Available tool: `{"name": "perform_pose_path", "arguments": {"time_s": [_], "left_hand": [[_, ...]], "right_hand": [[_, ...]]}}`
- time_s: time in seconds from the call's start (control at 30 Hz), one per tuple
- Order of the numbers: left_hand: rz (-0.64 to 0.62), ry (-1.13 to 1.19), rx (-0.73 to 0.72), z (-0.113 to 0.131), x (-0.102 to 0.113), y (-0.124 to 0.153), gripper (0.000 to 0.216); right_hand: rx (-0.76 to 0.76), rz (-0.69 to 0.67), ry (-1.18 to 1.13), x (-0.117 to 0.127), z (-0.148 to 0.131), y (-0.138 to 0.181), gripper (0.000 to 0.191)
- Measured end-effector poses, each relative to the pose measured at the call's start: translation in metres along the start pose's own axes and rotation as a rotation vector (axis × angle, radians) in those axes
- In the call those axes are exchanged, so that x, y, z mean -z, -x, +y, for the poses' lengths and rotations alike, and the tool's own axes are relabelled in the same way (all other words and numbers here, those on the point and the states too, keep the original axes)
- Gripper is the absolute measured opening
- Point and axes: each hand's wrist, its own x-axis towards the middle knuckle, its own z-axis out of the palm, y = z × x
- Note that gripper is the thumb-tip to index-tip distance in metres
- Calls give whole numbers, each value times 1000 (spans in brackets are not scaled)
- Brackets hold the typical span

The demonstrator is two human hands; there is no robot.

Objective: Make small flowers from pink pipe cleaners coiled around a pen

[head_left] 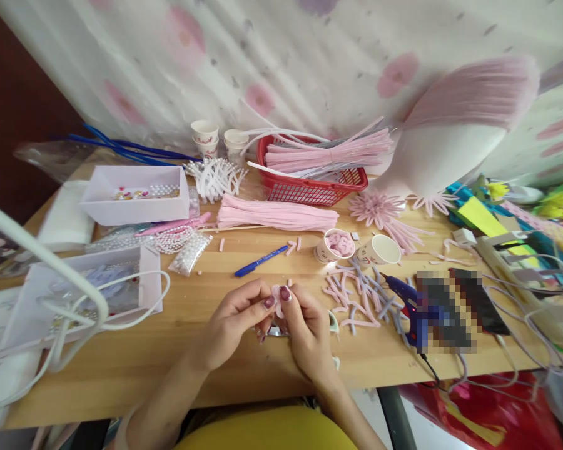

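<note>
My left hand (244, 312) and my right hand (308, 328) meet over the near middle of the table. Thumbs and fingers of both pinch a small piece of pink pipe cleaner (276, 295); the fingers hide most of its shape. Under the hands a shiny metal thing (278, 331) shows in part, and what it is I cannot tell. Cut pink and grey pipe cleaner pieces (356, 294) lie scattered to the right of my right hand. Beyond the hands are a blue pen (261, 261) and a paper cup (334, 247) filled with curled pink pieces.
Another paper cup (380, 250) stands beside the filled one. A blue glue gun (410, 306) with a cord lies at right. Behind are a bundle of pink pipe cleaners (276, 212) and a red basket (304, 190). White boxes (136, 209) and a white cable (162, 294) occupy the left.
</note>
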Motion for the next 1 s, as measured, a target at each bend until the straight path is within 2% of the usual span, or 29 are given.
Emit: {"name": "perform_pose_path", "arguments": {"time_s": [0.17,0.23,0.37,0.47,0.57,0.63,0.73,0.83,0.9,1.0], "left_hand": [[-82,229,180,1,4,0,34],[-80,203,156,4,4,1,34],[79,-133,-33,6,-2,3,30],[213,-369,-134,-1,-8,4,23],[327,-561,-218,-5,-12,5,20],[341,-624,-223,-3,-11,7,23],[216,-552,-113,6,-4,10,30],[68,-325,110,8,6,12,34],[59,-181,208,3,8,10,36],[123,-133,173,-7,-1,5,38]], "right_hand": [[124,-40,94,2,4,4,37],[137,-60,74,3,7,5,35],[74,-68,25,2,9,4,37],[66,-1,84,-2,10,2,34],[77,12,195,-4,9,0,32],[83,-35,216,-2,8,0,33],[90,-133,182,3,6,4,35],[124,-197,163,6,6,8,35],[123,-180,161,7,8,8,36],[42,-72,114,6,13,3,38]]}}
